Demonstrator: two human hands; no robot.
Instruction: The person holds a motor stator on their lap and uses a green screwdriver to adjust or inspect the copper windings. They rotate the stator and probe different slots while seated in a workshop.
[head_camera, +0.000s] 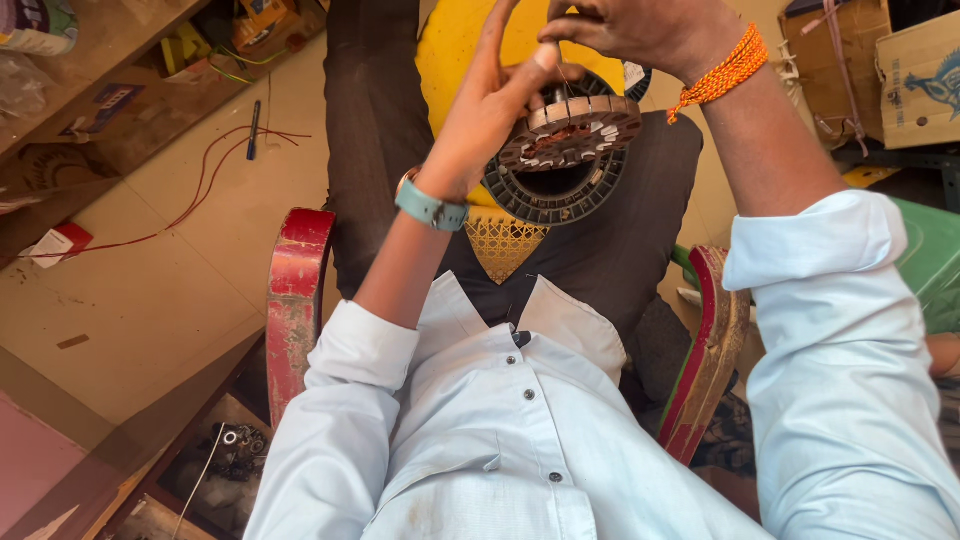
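red chair arms (298, 290) flank lap; floor (150, 290) left open.

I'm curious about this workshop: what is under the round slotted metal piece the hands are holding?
Under the slotted metal disc sits a black ribbed ring, resting over the dark trousers and a yellow seat. The disc and the left hand cover the ring's upper part.

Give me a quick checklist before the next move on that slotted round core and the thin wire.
1. Left hand supports the slotted core: ok.
2. Right hand pinches the thin wire above the core: ok.
3. Wire seated in a slot: cannot tell, too fine.
4. Black ribbed ring sits under the core on the lap: ok.
5. Loose red wire lies on the floor, away from the hands: ok.
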